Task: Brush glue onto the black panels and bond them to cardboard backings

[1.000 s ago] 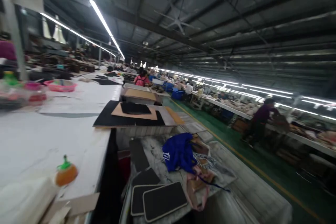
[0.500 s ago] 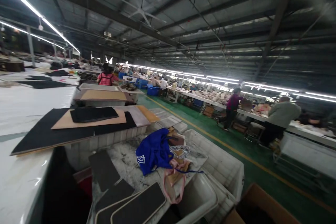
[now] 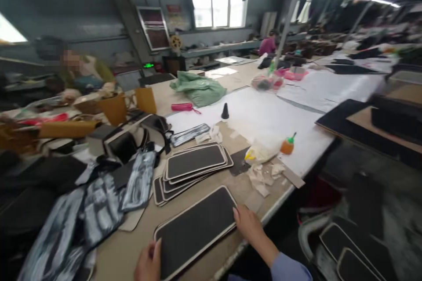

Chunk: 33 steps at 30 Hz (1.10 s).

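A dark rectangular panel [image 3: 198,228] with rounded corners and a cream edge lies along the near side of the worktable, perhaps more than one layer thick. My left hand [image 3: 148,261] grips its left end, thumb on top. At the right end, my right hand [image 3: 247,224] pinches the edge, fingers partly hidden beneath. Just beyond is an uneven stack of similar panels [image 3: 196,162]. To its left lie dark pieces smeared with white [image 3: 138,180] and black-and-cream bag parts [image 3: 132,136].
An orange bottle with a green tip [image 3: 287,145], scraps [image 3: 263,178] and a black cone [image 3: 225,111] stand across the table [image 3: 127,254]. A green sack [image 3: 199,90] lies farther back. Another person [image 3: 85,72] sits at left. More panels [image 3: 354,250] lie in a bin at lower right.
My view has swung left from the aisle and bins to the worktable. Both my hands, out of sight before, now show on the dark panel.
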### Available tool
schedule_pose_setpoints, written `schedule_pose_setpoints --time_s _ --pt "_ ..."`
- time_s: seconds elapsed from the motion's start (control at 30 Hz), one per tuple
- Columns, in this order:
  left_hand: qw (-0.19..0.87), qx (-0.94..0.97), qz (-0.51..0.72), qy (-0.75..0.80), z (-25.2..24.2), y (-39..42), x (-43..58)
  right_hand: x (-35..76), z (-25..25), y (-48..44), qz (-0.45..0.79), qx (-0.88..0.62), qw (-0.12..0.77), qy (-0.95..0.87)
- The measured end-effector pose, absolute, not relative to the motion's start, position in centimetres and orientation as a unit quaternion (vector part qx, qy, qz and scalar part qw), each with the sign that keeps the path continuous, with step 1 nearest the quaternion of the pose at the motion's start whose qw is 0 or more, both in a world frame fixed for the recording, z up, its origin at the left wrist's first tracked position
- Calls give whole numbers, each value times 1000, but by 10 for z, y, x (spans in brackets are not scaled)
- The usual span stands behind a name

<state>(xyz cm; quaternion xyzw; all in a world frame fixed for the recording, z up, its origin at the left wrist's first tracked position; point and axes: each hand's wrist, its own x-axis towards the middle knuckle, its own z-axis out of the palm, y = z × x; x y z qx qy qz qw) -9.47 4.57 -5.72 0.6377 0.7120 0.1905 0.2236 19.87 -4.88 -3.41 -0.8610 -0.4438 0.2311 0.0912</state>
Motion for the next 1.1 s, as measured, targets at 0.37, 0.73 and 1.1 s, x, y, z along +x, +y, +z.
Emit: schedule_pose_setpoints --time_s 0.37,0.73,1.1 --pt "249 592 326 694 -56 40 -81 209 -32 -52 196 -845 -6 -498" --pt "253 563 323 717 -63 42 -79 225 -55 -50 223 -823 -57 -519" --pt "282 559 316 713 -59 44 -80 224 -48 -49 218 -823 -86 -518"
